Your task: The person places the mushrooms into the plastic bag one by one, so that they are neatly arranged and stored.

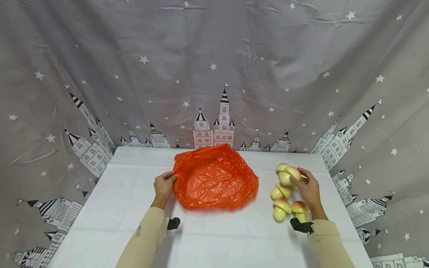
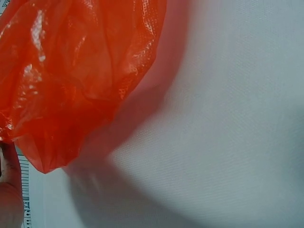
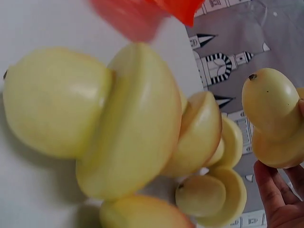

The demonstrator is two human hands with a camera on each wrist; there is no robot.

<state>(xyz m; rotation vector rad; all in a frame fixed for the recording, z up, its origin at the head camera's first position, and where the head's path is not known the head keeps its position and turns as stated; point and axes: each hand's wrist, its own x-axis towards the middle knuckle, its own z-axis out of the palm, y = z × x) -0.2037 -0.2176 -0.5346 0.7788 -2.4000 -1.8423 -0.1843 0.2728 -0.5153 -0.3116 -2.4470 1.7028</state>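
An orange-red plastic bag (image 1: 214, 182) lies spread on the white-covered table, its mouth facing up and its rim raised. At the bag's left edge, my left hand (image 1: 164, 185) pinches the thin plastic between thumb and fingers. In the left wrist view only a bit of that hand (image 2: 10, 192) shows beside a hanging corner of the bag. On the right, my right hand (image 1: 309, 189) grips a pale yellow toy mushroom (image 1: 289, 175), lifted over the others. The right wrist view shows this mushroom (image 3: 273, 104) with its stem pointing up, fingers around its cap.
Several more yellow mushrooms with reddish-tinged caps, such as one mushroom (image 1: 281, 209) and another mushroom (image 1: 280, 191), stand in a cluster under and in front of my right hand. A grey curtain (image 1: 214, 74) printed with castles and stars hangs behind the table (image 1: 218, 238).
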